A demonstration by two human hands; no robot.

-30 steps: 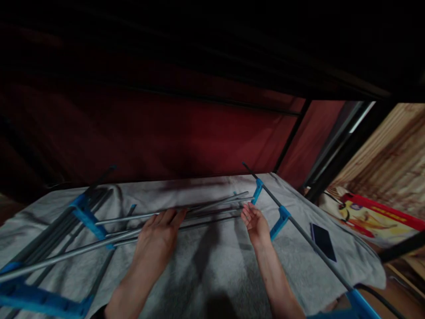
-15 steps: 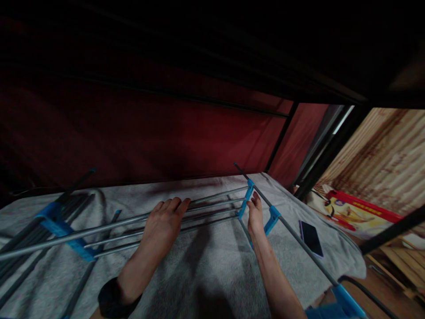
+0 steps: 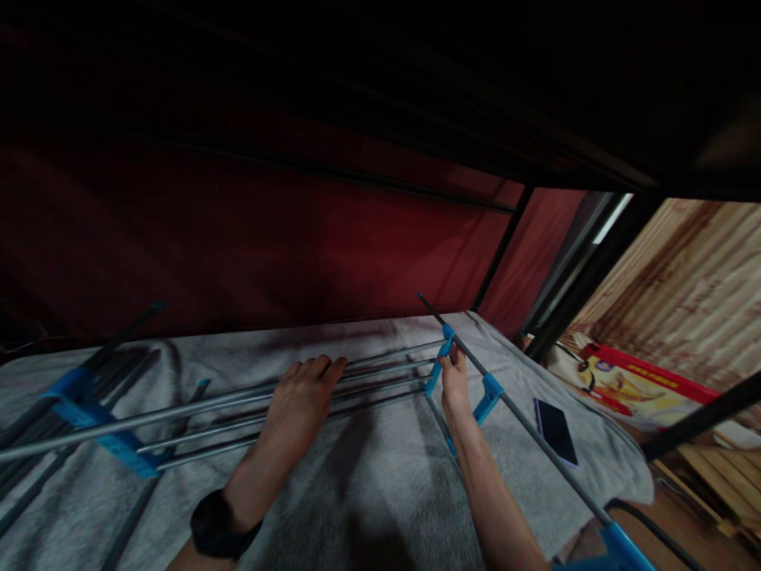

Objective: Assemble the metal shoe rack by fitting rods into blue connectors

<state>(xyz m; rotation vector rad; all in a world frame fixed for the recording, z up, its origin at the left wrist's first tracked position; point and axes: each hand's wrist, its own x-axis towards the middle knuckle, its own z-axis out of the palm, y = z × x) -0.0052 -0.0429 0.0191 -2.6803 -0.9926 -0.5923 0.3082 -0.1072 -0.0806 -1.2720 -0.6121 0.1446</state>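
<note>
My left hand (image 3: 303, 398), with a dark band at the wrist, is wrapped over the grey metal tubes (image 3: 223, 401) of a partly joined frame. Its fingertips are hidden behind the upper tubes. At the tubes' right end, my right hand (image 3: 455, 385) grips a blue plastic bracket (image 3: 436, 368) between thumb and fingers. Several tubes meet this bracket, which sits on a long slanting rod (image 3: 538, 438). A second blue bracket (image 3: 488, 396) is on the same rod, just right of my right hand. Another blue bracket (image 3: 98, 424) holds the tubes' left end.
The frame lies on a grey blanket (image 3: 380, 476). Loose dark tubes (image 3: 112, 388) lie at the far left. A phone (image 3: 556, 432) rests right of the rod. A red and yellow box (image 3: 642, 385) is beyond the blanket's edge, by a dark post (image 3: 594, 270).
My right fingers have closed in on the blue bracket. My left hand has moved slightly right along the tubes. The frame's left end appears shifted a little left and down.
</note>
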